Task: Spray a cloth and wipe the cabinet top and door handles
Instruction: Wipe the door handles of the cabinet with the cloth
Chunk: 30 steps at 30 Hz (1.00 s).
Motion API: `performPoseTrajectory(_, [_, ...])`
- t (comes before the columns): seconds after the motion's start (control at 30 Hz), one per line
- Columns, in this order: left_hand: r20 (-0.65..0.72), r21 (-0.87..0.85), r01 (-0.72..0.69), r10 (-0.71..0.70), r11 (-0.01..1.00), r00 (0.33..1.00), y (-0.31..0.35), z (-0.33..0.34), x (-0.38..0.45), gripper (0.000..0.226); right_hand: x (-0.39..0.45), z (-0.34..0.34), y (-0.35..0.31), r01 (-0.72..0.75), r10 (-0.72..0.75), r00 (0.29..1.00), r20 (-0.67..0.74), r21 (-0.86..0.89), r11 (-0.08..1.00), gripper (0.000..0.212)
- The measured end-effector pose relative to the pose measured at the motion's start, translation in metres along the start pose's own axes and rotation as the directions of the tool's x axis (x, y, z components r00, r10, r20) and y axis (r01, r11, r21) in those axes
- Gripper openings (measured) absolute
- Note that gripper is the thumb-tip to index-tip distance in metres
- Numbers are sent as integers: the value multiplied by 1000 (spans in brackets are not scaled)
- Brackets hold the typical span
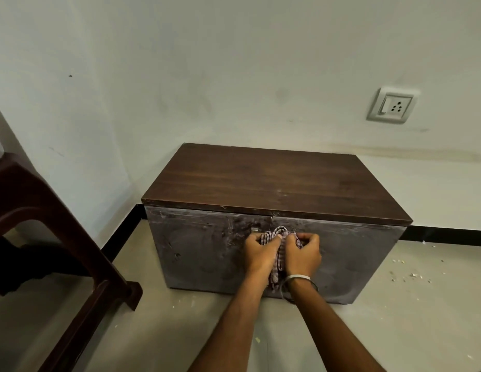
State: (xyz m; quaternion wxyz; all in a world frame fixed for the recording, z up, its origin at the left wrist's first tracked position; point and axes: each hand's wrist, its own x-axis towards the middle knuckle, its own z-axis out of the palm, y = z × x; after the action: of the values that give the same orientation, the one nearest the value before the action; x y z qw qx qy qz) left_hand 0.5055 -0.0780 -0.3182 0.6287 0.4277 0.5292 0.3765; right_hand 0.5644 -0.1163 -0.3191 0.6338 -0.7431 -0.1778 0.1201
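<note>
A low cabinet stands against the wall, with a dark wood top and two dusty grey doors. A checked cloth is bunched against the doors at the centre seam, and part of it hangs down between my wrists. My left hand and my right hand both grip the cloth side by side. A small metal handle shows just left of the cloth on the left door. The right door's handle is hidden behind the cloth and hands. No spray bottle is in view.
A dark brown plastic chair stands on the floor to the left of the cabinet. A wall socket sits above and to the right. White crumbs lie scattered on the floor at the right.
</note>
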Motion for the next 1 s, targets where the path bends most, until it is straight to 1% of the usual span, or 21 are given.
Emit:
performPoseTrajectory(0.13, [27,-68,40,-39,997,999,-4,5,3,32,15,-3,7,37,-34,998,48,-52,998,15])
performPoseTrajectory(0.37, [-4,-158,114,-116,981,993,-8,6,7,21,21,-3,4,113,-100,989,106,-129,985,15])
performPoseTrajectory(0.43, [-9,-180,123,-126,976,992,-8,7,6,17,23,-3,4,114,-99,989,114,-137,984,14])
performPoseTrajectory(0.5, [-18,-168,113,-118,979,993,-7,9,6,15,26,-5,6,85,-72,992,101,-130,988,14])
performPoseTrajectory(0.63, [-1,-144,97,-98,985,995,-7,13,3,19,28,-5,7,6,-3,999,48,-77,997,15])
performPoseTrajectory(0.73, [-11,-153,103,-106,983,994,-7,10,4,15,23,-1,7,44,-39,997,61,-81,996,13])
performPoseTrajectory(0.87, [-27,-156,124,-130,980,991,-9,7,6,18,20,-3,8,117,-107,989,101,-97,988,13])
performPoseTrajectory(1.0, [-14,-113,126,-129,986,992,-17,10,7,23,18,-8,18,133,-124,986,111,-78,988,11])
